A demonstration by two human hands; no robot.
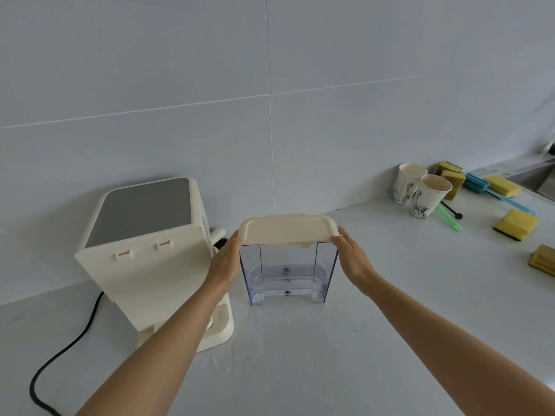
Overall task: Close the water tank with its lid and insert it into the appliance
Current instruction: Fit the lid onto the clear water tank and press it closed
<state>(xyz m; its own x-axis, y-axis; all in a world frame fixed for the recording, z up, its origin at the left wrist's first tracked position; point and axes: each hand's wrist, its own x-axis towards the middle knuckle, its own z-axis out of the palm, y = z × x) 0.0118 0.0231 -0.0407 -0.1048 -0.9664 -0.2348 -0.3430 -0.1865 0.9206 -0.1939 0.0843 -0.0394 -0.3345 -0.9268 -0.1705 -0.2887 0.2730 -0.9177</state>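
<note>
A clear plastic water tank (286, 274) stands upright on the white counter, right of a cream appliance (150, 250) whose back faces me. A cream lid (288, 229) sits on the tank's top rim. My left hand (225, 262) presses the lid's left end and the tank's left wall. My right hand (353, 259) holds the lid's right end and the tank's right wall. The tank looks empty.
A black power cord (64, 352) runs from the appliance toward the counter's front left. Two paper cups (420, 190), several yellow sponges (515, 225), a blue brush (492, 192) and a green stick lie at the back right near a sink edge (537, 172). Water drops speckle the counter (300, 355).
</note>
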